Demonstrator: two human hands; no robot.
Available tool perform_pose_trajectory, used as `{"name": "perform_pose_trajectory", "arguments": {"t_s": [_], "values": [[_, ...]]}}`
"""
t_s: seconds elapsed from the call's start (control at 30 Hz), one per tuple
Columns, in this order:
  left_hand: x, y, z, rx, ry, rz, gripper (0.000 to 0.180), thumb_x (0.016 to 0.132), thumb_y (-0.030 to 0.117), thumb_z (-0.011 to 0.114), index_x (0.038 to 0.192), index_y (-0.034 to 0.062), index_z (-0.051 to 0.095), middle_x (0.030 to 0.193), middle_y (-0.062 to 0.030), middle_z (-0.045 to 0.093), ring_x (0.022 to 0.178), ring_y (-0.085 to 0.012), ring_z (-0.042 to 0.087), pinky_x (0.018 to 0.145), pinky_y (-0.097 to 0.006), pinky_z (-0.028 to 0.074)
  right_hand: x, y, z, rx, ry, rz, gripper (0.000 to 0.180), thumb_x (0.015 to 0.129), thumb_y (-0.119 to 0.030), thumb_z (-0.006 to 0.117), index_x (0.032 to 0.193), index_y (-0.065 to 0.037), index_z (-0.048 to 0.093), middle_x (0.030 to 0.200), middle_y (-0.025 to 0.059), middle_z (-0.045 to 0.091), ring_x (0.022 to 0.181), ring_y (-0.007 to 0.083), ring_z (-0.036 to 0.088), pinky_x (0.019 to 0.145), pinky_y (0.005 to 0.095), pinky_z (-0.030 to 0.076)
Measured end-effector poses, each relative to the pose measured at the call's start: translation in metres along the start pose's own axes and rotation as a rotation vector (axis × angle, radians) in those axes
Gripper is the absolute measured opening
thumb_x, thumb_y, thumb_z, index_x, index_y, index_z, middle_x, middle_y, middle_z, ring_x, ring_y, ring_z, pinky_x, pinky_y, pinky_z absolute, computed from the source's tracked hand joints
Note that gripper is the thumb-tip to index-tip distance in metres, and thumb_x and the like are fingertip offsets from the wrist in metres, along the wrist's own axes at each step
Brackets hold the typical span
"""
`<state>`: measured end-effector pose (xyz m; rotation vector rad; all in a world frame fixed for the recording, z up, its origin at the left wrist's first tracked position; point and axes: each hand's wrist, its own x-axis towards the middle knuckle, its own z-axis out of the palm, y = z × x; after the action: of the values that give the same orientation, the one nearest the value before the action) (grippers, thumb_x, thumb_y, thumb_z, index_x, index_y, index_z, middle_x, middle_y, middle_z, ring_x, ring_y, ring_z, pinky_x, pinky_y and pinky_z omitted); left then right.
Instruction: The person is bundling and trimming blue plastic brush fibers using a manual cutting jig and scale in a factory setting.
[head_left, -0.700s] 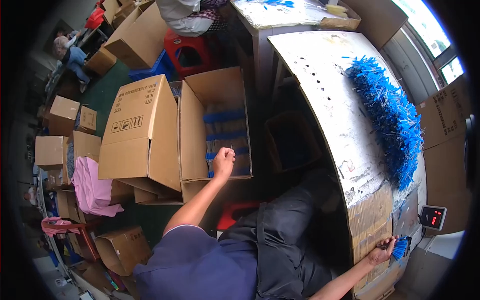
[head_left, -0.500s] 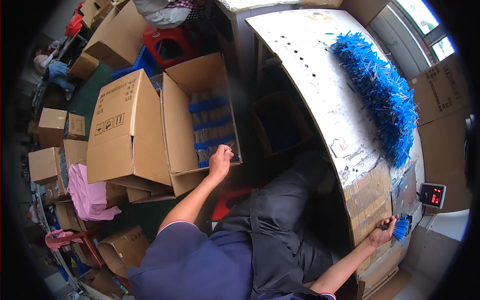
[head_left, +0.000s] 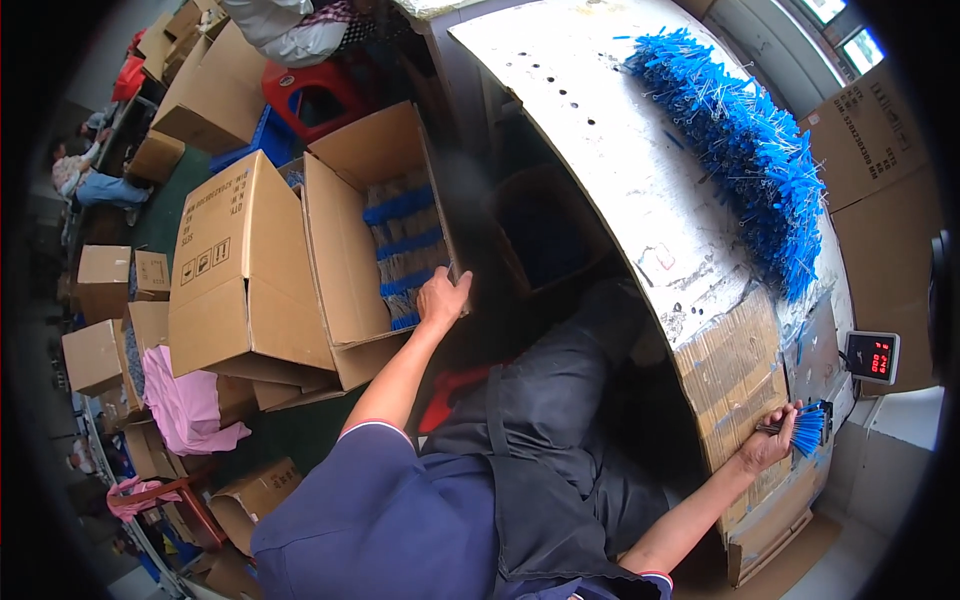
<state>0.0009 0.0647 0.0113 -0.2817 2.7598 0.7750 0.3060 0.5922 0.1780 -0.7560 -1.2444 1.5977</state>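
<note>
Here my left hand [head_left: 441, 297] rests on the edge of the open box [head_left: 345, 255], fingers spread loosely, just beside the blue-banded bundles [head_left: 405, 245] packed inside. My right hand [head_left: 768, 447] pinches a small blue bunch [head_left: 810, 428] at the table [head_left: 600, 130] edge, near what looks like a scale [head_left: 872, 356].

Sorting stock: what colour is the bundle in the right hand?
Blue bundle, held by the right hand; head view.
</note>
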Motion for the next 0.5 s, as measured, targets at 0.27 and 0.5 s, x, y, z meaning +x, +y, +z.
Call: {"name": "perform_pose_trajectory", "arguments": {"t_s": [0.27, 0.5], "values": [[0.016, 0.013, 0.008, 0.083, -0.143, -0.105, 0.043, 0.092, 0.034, 0.062, 0.109, -0.0039, 0.071, 0.111, -0.0304, 0.069, 0.111, -0.0461, 0.065, 0.096, -0.052, 0.050, -0.001, 0.000, 0.010, 0.002, -0.019, 0.016, 0.028, 0.104, -0.008, 0.055, 0.129, 0.003, 0.055, 0.096, 0.0059, 0.061, 0.075, 0.0105, 0.054, 0.060, 0.0216, 0.043], [0.016, 0.018, 0.019, 0.028, -0.085, -0.126, 0.040, 0.090, 0.032, 0.067, 0.098, -0.0059, 0.072, 0.105, -0.0320, 0.069, 0.106, -0.0484, 0.066, 0.091, -0.054, 0.051, 0.011, 0.001, -0.001, 0.020, -0.054, 0.037, 0.029, 0.103, -0.008, 0.056, 0.130, 0.003, 0.054, 0.096, 0.0064, 0.061, 0.075, 0.0109, 0.054, 0.060, 0.0217, 0.043]]}}
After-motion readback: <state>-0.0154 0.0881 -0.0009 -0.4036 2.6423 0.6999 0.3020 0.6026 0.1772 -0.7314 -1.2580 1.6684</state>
